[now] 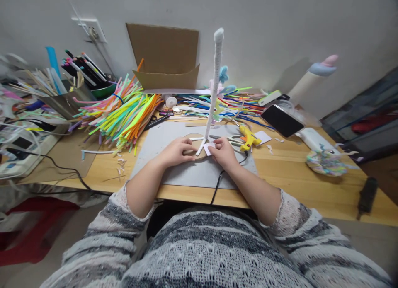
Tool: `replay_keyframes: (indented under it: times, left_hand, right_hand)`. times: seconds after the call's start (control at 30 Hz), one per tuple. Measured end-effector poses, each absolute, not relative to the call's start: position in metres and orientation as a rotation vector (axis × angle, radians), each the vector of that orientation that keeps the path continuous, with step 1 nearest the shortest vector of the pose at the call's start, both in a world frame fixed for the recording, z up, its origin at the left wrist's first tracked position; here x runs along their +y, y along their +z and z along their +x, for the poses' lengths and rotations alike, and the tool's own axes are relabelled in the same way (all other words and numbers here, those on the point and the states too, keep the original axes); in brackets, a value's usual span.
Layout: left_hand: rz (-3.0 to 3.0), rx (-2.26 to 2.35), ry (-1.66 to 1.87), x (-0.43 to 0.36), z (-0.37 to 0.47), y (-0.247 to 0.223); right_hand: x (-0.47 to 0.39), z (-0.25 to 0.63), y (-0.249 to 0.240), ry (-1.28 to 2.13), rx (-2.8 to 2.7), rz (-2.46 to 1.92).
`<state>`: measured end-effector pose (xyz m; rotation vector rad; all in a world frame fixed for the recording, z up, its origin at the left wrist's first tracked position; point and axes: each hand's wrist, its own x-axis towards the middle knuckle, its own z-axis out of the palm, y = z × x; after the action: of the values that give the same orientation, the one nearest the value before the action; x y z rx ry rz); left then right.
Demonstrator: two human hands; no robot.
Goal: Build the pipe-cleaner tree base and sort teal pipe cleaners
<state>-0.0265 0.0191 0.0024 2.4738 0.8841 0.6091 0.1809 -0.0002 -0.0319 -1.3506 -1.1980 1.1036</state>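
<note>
A tall white fuzzy stem point(214, 81) stands upright on a round cardboard base point(190, 152), its white feet spread over the disc. The base rests on a grey mat point(174, 176). My left hand point(178, 151) is at the left side of the base, fingers curved, with thumb and fingertips near the front foot; whether it grips the foot is hard to tell. My right hand point(224, 154) pinches a small white card point(209, 148) against the right side of that foot.
A yellow glue gun point(248, 139) and scissors point(234, 144) lie right of my right hand. Colourful pipe cleaners point(124, 114) are heaped at the left. A phone point(282, 120) lies at the right, a cardboard box point(164, 52) behind.
</note>
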Motion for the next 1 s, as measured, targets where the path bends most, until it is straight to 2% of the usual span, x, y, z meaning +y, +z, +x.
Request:
replay_keyframes:
  times: [1.0]
  left_hand:
    - [2.509, 0.878, 0.600, 0.020, -0.027, 0.000]
  right_hand:
    - [-0.019, 0.172, -0.012, 1.348, -1.233, -1.319]
